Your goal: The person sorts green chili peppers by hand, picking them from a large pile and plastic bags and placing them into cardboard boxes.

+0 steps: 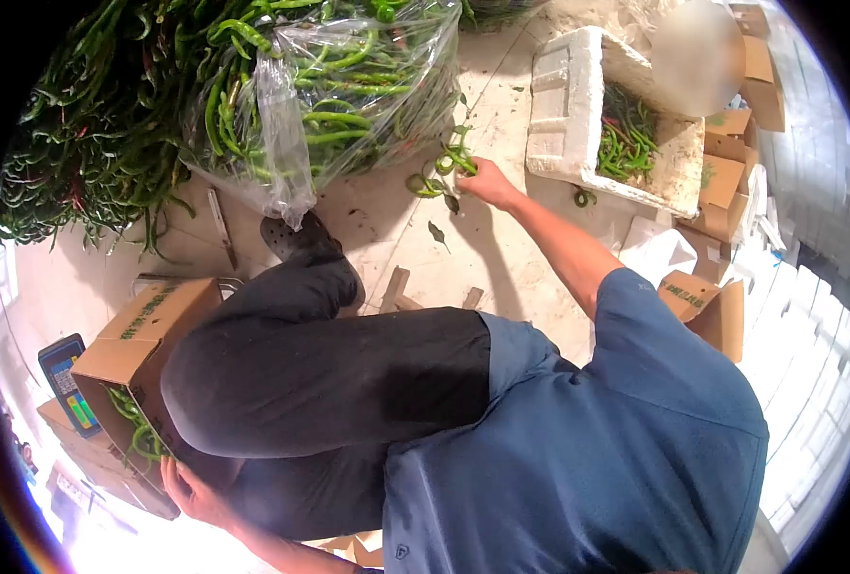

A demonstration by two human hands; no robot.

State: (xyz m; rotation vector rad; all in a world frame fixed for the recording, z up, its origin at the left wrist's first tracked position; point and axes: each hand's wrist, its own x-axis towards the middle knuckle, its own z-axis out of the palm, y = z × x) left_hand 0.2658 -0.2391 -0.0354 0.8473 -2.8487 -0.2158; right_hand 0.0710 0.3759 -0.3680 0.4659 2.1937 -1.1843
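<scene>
Curled green chili peppers, with a leaf hanging by them, are pinched in the fingers of my right hand, which reaches out over the tiled floor. Close to it stands a clear plastic bag full of long green peppers. My left hand is down at the lower edge of an open cardboard box, its fingers apart and near the green peppers inside. Whether those fingertips touch the peppers or only the box, I cannot tell.
A big heap of green peppers fills the upper left. At right, a white foam box holds some peppers. A dark keypad device stands beside the cardboard box. Several cartons line the right, near a person with a blurred head.
</scene>
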